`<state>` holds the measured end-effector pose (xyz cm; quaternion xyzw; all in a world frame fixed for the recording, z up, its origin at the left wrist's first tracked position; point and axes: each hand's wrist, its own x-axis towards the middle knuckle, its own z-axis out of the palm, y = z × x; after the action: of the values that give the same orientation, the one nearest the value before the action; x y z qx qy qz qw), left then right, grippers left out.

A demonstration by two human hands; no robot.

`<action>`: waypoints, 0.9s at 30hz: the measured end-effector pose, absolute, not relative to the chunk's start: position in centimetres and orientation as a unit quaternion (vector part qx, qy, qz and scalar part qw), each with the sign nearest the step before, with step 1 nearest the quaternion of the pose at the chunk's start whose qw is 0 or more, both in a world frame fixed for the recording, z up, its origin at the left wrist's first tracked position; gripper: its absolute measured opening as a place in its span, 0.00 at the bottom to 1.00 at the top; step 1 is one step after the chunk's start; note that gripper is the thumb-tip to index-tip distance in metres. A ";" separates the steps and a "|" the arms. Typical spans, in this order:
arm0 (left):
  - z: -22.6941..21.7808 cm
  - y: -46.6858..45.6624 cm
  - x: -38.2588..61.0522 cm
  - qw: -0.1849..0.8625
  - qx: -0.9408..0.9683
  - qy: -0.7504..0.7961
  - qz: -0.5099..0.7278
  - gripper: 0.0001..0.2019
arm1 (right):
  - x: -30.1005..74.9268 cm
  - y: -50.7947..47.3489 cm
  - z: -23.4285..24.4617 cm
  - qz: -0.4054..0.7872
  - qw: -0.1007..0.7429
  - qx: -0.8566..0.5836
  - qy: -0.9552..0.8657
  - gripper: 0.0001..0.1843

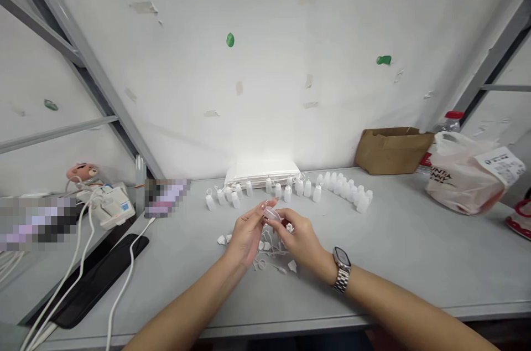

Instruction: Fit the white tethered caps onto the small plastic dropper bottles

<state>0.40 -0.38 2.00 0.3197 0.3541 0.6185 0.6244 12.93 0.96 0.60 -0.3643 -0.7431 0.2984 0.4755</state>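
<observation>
Both my hands meet above the middle of the grey table around one small translucent plastic bottle (271,215). My left hand (248,233) grips it from the left with the fingertips, while my right hand (299,233), with a watch on its wrist, pinches it from the other side. Under the hands lies a loose pile of small white caps and cord-like plastic parts (265,247), partly hidden by them. Beyond stand several small bottles with white tops (287,194). Farther right, several plain translucent bottles (350,190) form a slanting cluster.
A white flat stack (261,169) rests against the wall. On the right are a cardboard box (392,151) and a plastic bag (464,174). The left side holds a black phone-like slab (103,279), white cables (128,279) and a power strip (110,207).
</observation>
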 end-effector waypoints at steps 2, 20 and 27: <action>2.1 -0.3 0.4 0.637 0.319 0.348 0.610 0.12 | 12.9 0.9 1.2 0.455 0.452 -0.379 -0.667 0.11; 2.1 0.2 0.0 0.596 0.345 0.374 0.621 0.13 | 13.4 2.1 1.7 0.548 0.450 -0.358 -0.607 0.16; 2.3 0.0 0.1 0.567 0.355 0.396 0.629 0.12 | 13.2 1.6 0.8 0.416 0.460 -0.392 -0.680 0.13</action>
<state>0.06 -0.04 2.25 0.3551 0.3962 0.6292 0.5666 13.16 1.56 0.76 -0.3918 -0.6801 0.4156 0.4596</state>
